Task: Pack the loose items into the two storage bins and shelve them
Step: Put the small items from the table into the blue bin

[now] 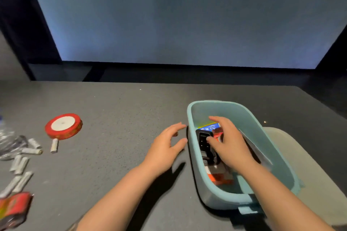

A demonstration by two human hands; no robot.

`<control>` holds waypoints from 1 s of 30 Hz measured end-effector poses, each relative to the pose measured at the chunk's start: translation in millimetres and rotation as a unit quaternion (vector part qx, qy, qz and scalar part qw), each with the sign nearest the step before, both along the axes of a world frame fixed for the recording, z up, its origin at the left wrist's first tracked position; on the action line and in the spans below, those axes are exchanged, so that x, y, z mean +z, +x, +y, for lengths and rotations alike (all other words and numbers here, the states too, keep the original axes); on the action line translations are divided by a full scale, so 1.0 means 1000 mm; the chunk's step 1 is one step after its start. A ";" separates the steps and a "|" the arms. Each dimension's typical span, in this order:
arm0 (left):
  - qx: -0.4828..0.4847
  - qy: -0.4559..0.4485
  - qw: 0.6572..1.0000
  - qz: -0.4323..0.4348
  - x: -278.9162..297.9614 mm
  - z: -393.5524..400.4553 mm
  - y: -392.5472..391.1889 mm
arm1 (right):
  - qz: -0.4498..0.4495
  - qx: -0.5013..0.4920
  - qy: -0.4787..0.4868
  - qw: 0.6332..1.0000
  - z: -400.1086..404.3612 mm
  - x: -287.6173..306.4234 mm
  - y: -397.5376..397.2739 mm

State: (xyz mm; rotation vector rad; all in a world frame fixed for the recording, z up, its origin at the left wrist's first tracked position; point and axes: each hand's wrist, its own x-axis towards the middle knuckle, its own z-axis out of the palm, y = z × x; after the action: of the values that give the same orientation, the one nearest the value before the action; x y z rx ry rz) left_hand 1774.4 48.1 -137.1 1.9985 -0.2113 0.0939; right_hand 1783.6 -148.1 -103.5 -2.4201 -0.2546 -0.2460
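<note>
Teal bin (pixel 249 118) sits on the dark table (pixel 116 110), with a black gadget (pixel 203 141) and small boxes inside. Right hand (pixel 228 144) reaches into it, fingers loosely spread over the gadget; whether it grips is unclear. Left hand (pixel 166 148) hovers relaxed just beside the bin's wall, while red ribbon spool (pixel 63 126) and loose batteries (pixel 20 165) lie well apart at left.

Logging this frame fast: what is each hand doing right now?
Left hand: open, fingers loosely curved beside the teal bin, holding nothing.
Right hand: inside the bin, over the black remote; grip cannot be told.
</note>
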 end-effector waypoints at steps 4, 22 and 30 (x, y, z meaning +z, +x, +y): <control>0.146 -0.034 0.989 0.012 0.000 0.045 -0.018 | -0.063 0.008 0.101 0.993 0.058 0.014 -0.008; 0.431 0.059 0.899 0.039 -0.045 0.281 -0.165 | 0.100 0.337 0.009 0.936 0.320 -0.052 -0.064; 0.413 0.104 0.903 0.050 -0.050 0.324 -0.149 | 0.086 0.427 -0.108 0.894 0.387 -0.091 -0.092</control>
State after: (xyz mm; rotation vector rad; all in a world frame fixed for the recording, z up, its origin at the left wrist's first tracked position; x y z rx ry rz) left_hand 1625.7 372.4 -187.6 2.1722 0.7376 0.5238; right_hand 1691.9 239.1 -194.0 -2.2674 -1.2668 0.4116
